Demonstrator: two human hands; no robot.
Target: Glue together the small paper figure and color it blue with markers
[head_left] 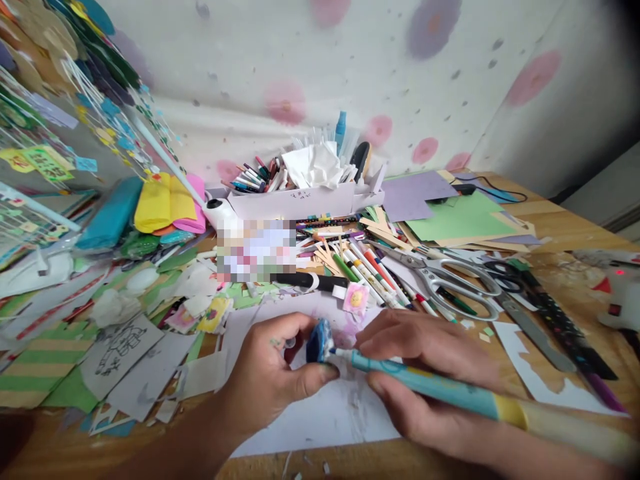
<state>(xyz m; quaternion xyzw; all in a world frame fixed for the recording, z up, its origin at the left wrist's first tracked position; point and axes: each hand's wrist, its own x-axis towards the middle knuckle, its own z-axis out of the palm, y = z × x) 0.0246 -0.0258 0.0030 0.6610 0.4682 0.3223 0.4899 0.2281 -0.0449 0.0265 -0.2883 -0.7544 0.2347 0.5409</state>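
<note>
Between the thumb and fingers of my left hand (270, 373) is a small blue-and-white piece (316, 341), its exact kind unclear. My right hand (425, 363) grips a light-blue and yellow marker (440, 385), whose blue tip meets or nearly meets the white edge of the piece. Both hands are over a white sheet of paper (310, 420) with purple stains and dark smudges. Just beyond them lie a small pink paper piece with a yellow centre (356, 299) and a black stick-like tool (300, 281).
Metal scissors (450, 277) lie right of several markers (370, 270). A white box (295, 202) of pens and tissue stands at the back. Paper scraps (125, 353) cover the left side. A glue gun (620, 293) is at the far right. Hanging paper decorations (55, 100) fill the upper left.
</note>
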